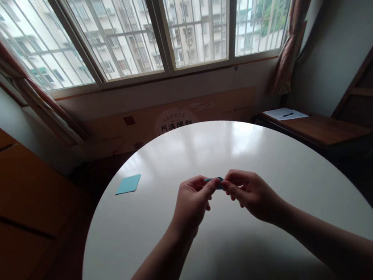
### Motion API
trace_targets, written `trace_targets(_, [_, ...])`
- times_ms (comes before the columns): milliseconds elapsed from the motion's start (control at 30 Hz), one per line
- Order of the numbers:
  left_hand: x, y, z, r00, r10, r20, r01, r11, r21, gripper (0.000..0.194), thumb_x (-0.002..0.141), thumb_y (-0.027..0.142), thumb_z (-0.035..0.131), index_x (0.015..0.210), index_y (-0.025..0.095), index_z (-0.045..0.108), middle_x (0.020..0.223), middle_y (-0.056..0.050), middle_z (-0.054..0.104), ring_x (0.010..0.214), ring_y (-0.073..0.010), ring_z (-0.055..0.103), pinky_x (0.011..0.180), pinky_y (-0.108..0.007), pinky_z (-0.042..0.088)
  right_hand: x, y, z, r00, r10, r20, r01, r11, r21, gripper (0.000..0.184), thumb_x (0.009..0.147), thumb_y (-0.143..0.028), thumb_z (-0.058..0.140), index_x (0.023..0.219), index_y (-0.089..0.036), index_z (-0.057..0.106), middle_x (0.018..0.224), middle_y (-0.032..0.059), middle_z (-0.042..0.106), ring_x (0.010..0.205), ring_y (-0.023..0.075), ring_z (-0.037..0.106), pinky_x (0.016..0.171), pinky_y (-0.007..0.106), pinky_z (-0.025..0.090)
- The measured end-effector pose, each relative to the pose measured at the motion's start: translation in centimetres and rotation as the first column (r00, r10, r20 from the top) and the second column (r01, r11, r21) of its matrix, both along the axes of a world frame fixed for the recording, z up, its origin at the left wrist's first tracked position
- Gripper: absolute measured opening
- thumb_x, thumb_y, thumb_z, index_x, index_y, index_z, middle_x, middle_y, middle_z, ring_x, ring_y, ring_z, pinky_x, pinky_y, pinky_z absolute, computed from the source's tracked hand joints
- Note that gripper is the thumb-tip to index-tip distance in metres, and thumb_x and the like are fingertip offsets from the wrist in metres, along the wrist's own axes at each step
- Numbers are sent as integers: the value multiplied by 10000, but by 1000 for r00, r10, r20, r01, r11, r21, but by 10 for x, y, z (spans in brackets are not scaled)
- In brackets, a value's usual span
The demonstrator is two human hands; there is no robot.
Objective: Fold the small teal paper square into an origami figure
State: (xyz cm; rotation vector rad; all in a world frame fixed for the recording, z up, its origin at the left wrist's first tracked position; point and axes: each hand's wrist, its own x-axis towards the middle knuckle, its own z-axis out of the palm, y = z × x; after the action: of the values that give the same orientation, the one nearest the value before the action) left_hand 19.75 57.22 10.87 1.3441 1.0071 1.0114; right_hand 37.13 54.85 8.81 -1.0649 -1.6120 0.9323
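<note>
Both my hands are raised over the middle of a round white table. My left hand and my right hand meet at the fingertips and pinch a small, folded blue piece of paper between them. Most of that piece is hidden by my fingers. A flat square blue paper sheet lies on the table's left part, well away from both hands.
A wooden side table at the right holds white papers with a pen. A large window with curtains fills the back wall, with a cardboard panel below it. Wooden furniture stands at the left.
</note>
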Motion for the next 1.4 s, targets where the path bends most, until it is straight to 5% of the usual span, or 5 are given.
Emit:
trace_targets(167, [-3, 2, 2, 998, -57, -22, 57, 998, -15, 435, 730, 501, 786, 925, 116, 731, 665, -32, 619, 626, -145, 540, 426, -191, 421, 3, -2, 4, 999, 30, -25, -30, 999, -14, 324, 952, -424, 588, 755, -169, 608, 663, 5, 554, 567, 117, 496, 466, 223, 406])
trace_targets(500, [-4, 3, 0, 1000, -5, -24, 7, 997, 72, 426, 737, 510, 790, 654, 109, 671, 467, 34, 481, 427, -63, 387, 417, -188, 296, 4, 1, 2, 993, 29, 113, -33, 999, 38, 295, 973, -427, 561, 848, -177, 656, 753, 32, 641, 661, 139, 568, 490, 213, 436])
trace_targets(900, [-5, 3, -6, 980, -115, -160, 138, 981, 140, 527, 848, 645, 600, 774, 126, 650, 608, -4, 543, 474, -98, 478, 382, -193, 382, 2, -1, 5, 998, 30, -55, -29, 999, 12, 301, 973, -385, 561, 798, -156, 646, 656, 1, 570, 529, 91, 481, 462, 216, 390])
trace_targets(1200, [-5, 2, -7, 984, -156, -81, 168, 971, 170, 293, 869, 407, 659, 800, 123, 676, 620, 5, 547, 483, -87, 459, 379, -181, 373, 2, 1, 1, 987, 61, -151, -78, 991, -107, 329, 938, -480, 601, 908, -156, 651, 787, 46, 620, 656, 140, 565, 414, 190, 410])
trace_targets(1400, [-6, 2, -2, 986, -152, -74, 163, 971, 173, 285, 863, 388, 669, 775, 117, 684, 583, 13, 537, 467, -79, 453, 379, -174, 364, 1, 2, 1, 964, 100, -245, -150, 969, -194, 209, 860, -353, 687, 888, -149, 654, 761, 24, 598, 619, 123, 528, 393, 181, 384])
